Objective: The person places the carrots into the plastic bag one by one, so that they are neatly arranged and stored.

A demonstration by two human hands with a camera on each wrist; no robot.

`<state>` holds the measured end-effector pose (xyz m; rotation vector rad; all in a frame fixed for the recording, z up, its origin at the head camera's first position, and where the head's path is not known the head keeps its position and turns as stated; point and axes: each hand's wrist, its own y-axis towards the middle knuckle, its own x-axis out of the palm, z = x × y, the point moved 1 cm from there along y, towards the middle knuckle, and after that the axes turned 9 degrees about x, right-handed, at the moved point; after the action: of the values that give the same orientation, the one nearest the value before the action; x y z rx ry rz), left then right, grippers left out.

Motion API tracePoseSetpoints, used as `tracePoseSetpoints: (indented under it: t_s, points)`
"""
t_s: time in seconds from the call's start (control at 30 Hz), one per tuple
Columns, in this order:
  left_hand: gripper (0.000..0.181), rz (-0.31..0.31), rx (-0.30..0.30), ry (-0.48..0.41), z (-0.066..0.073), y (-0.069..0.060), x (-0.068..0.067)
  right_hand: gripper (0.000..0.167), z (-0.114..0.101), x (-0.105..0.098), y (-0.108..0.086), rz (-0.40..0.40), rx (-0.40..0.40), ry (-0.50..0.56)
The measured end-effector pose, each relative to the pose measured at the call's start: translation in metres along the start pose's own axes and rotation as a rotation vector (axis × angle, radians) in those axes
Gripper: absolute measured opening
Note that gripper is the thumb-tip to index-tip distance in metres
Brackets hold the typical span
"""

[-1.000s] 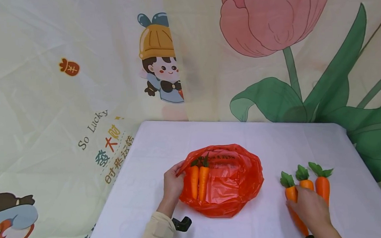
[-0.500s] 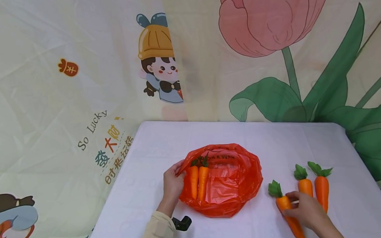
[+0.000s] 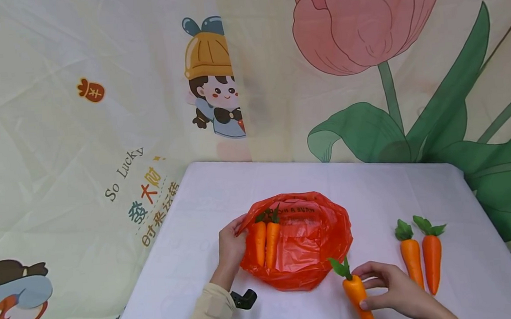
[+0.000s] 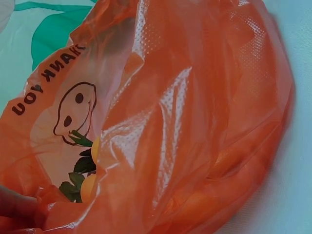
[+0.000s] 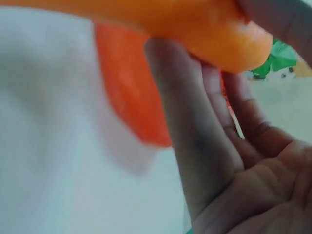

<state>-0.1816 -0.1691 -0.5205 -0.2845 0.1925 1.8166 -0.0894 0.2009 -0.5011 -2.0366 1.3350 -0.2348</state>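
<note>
Bent fingers (image 3: 372,268) of the right hand (image 3: 392,287) pinch an orange carrot (image 3: 353,290), bottom right of the frame. The left hand (image 3: 233,246) pinches the red bag (image 3: 302,244) by its edge, lower middle; two carrots (image 3: 272,244) lie inside. Two more carrots (image 3: 432,258) lie lower right on the desk (image 3: 385,190).

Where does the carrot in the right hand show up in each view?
Head: the held carrot is at the bottom, right of centre, in the right hand.
Left wrist: not in it.
Right wrist: along the top edge.
Shared landmark: the red bag, visible in all three views.
</note>
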Motion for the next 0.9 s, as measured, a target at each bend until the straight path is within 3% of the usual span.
tracePoseSetpoints:
  t_s: [0.23, 0.43, 0.6, 0.9]
  points:
    - [0.040, -0.004, 0.016, 0.003, -0.002, -0.002, -0.002, 0.057, -0.029, 0.020, -0.001, -0.245, -0.140, 0.104]
    - [0.040, -0.009, 0.006, 0.003, -0.002, -0.004, -0.001, 0.054, -0.053, 0.040, 0.008, -0.347, -0.230, 0.164]
    - [0.040, -0.010, 0.007, -0.010, -0.001, -0.005, -0.001, 0.061, -0.075, 0.049, 0.020, -0.341, -0.319, 0.213]
    - [0.039, -0.012, 0.017, 0.008, -0.001, -0.006, -0.002, 0.068, -0.096, 0.057, 0.056, -0.196, -0.366, 0.273]
